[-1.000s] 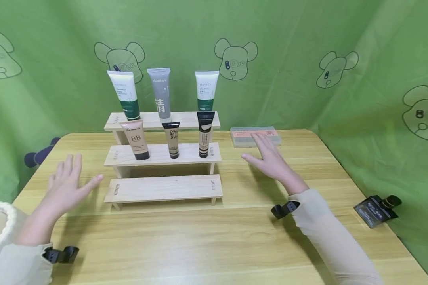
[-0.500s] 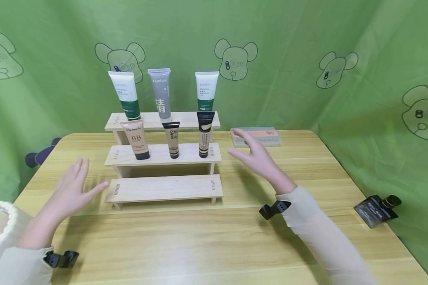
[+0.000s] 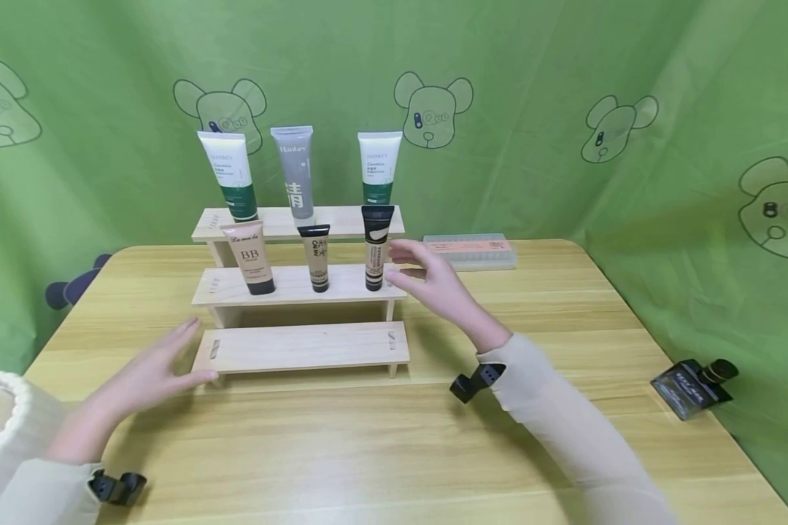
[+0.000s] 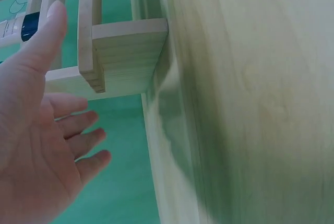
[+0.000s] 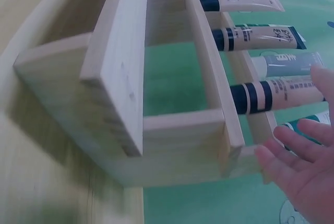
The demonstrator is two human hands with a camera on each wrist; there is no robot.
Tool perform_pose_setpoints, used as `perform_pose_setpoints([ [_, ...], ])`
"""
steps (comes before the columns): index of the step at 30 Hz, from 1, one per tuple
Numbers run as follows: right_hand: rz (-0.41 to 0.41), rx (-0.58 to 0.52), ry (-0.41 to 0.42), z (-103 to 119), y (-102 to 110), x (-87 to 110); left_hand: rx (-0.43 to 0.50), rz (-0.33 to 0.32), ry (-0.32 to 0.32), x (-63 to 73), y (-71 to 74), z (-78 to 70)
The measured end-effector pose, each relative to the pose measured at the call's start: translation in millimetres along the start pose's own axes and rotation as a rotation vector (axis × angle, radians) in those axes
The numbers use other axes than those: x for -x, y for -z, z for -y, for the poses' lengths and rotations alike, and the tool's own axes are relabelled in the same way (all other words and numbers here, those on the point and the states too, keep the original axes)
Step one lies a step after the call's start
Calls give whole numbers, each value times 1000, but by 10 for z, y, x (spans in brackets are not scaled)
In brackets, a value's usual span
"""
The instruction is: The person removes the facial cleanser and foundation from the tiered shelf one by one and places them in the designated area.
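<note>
A three-step wooden stand (image 3: 302,348) holds two rows of cosmetic tubes, with its lowest step bare. My right hand (image 3: 441,286) is at the right end of the middle step, thumb and fingers spread beside a beige tube with black ends (image 3: 375,251). In the right wrist view the fingers (image 5: 292,153) stand apart from one another next to that tube (image 5: 292,94). My left hand (image 3: 149,380) is by the left end of the lowest step, holding nothing. The left wrist view shows its fingers (image 4: 83,143) loosely extended beside the stand's wooden side (image 4: 130,51).
A pink BB tube (image 3: 250,257) and a small beige tube (image 3: 318,259) share the middle step. White-green and grey tubes (image 3: 295,175) stand on top. Behind my right hand lies a clear plastic box (image 3: 479,255). A dark bottle (image 3: 691,390) lies at right; a white basket (image 3: 22,415) is at left.
My right hand has moved left from in front of the plastic box to the beige tube on the middle step. My left hand has turned and shifted right and down, toward the stand's lowest step.
</note>
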State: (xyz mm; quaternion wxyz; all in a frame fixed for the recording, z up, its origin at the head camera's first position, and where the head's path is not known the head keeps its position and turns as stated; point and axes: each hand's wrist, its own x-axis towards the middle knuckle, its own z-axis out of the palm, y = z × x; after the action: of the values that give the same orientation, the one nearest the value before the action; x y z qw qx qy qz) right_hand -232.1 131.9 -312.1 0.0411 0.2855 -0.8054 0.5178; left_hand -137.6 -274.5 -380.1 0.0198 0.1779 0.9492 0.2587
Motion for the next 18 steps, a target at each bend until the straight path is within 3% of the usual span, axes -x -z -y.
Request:
perform_pose_setpoints([
  [4, -9, -49, 5, -73, -75, -58, -6, -1, -24, 5, -18, -31],
  [11, -37, -28, -7, -81, -137, -118, -3, -9, -19, 9, -13, -62],
  [18, -67, -21, -51, 105, -142, -102, -14, -15, -23, 5, -17, -53],
])
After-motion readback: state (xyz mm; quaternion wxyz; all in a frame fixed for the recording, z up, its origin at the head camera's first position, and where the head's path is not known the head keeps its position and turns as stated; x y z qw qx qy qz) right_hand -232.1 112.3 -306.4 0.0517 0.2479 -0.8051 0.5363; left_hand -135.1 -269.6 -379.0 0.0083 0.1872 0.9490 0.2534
